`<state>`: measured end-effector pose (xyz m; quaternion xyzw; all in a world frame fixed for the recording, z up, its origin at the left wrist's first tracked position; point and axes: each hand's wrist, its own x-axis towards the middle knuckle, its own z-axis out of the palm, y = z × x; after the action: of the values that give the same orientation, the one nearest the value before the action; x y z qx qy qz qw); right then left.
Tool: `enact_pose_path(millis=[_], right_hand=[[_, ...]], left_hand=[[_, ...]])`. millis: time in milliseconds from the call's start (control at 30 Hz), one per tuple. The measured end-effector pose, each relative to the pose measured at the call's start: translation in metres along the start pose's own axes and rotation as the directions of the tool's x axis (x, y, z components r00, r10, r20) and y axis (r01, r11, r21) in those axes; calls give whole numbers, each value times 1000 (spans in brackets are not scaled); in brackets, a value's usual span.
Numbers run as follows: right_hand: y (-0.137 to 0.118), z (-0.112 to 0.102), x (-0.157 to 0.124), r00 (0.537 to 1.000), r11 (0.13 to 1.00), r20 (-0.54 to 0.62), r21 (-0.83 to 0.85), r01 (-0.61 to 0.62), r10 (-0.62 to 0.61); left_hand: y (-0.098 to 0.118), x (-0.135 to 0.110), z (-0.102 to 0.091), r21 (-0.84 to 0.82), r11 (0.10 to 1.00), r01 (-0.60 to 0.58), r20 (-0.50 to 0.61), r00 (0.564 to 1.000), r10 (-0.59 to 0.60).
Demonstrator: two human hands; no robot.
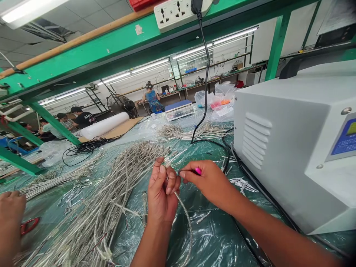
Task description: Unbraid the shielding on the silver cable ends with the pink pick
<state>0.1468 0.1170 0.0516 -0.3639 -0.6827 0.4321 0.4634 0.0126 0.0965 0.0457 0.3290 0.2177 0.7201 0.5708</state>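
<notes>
Holding a grey braided cable [190,226] near its end with my left grip [164,185]: thumb and fingers are closed around it, and the rest hangs out below my fingers and curves down toward the worktop [214,237]. My right grip [205,181] is right beside it, thumb and finger pinched together on some little pink-ended tool [198,171]. Only the pink bit pokes out, so I can't tell what the rest looks like, and whatever's at those fingertips is too small to make out.

Worktop's kind of a mess tbh, green under shiny clear plastic. Big heap of the same sort of cables [122,174] just left of me, plus another bunch [191,131] further back. Some silvery scraps [243,184] lie past my right wrist, near a chunky pale grey machine [280,122] with vents on its side. A black cord [208,66] drops from the power strip [176,14] up on the green frame [91,48].

Someone else's hand [11,215] is at the far left edge, near a red-handled tool [29,226]; can't tell if it's gripping anything. Behind the cables there's a white roll [105,125] and a blue-topped scale [179,110], and a person in a blue patterned top [154,101] sits further off.
</notes>
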Motion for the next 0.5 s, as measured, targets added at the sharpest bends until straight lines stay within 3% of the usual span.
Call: enact_pose_path(millis=[133, 300, 500], right_hand=[[3, 2, 2, 993, 998, -103, 10, -60, 61], [2, 2, 2, 983, 995, -148, 19, -102, 104], [-2, -1, -1, 999, 998, -52, 63, 6, -2]], left_hand=[[-1, 0, 0, -17, 1000, -2, 21, 1000, 2], [-1, -1, -1, -28, 1000, -4, 49, 999, 5], [1, 0, -1, -40, 999, -12, 30, 999, 13]])
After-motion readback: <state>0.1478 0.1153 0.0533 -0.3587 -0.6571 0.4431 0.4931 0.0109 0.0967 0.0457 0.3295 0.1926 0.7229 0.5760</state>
